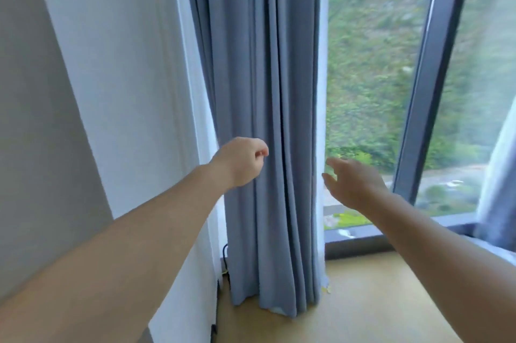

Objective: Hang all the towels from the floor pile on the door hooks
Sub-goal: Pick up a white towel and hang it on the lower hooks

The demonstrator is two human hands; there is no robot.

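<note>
No towel, floor pile or door hook shows in the head view. Both my arms reach forward at mid height. My left hand [241, 161] is curled into a loose fist with nothing in it, in front of the left side of a blue-grey curtain [273, 91]. My right hand [353, 182] is empty with its fingers spread, just right of the curtain's edge and in front of the window glass. Neither hand clearly touches the curtain.
The curtain hangs to a light wood floor [349, 300]. A white wall [117, 77] stands to the left, with a dark cable [224, 259] at its base. A large window with a dark frame post [430, 77] looks onto a green hillside. Another curtain edge [499, 175] hangs at far right.
</note>
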